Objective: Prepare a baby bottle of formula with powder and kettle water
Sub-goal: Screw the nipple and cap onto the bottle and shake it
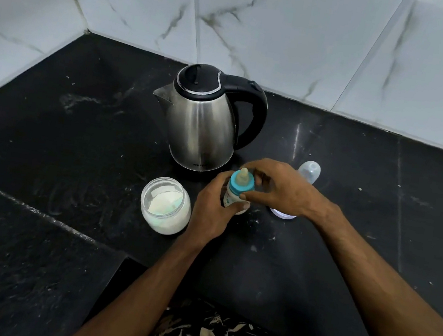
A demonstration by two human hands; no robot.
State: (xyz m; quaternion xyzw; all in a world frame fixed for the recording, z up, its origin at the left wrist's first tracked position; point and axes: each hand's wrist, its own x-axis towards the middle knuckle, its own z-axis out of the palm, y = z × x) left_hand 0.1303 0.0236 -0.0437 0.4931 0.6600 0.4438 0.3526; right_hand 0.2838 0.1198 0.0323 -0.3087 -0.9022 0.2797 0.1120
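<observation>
Left hand (212, 209) wraps the bottle (235, 191) body from 7 o'clock; right hand (280, 188), from 3 o'clock, pinches its teal collar (241, 187), fingers curled.

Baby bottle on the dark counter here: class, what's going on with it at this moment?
A person grips the baby bottle by its body with the left hand, while the right hand holds its teal collar, teat on top. The kettle stands behind, lid shut. An open jar of powder sits to the left. A clear cap and a white lid lie to the right.
</observation>
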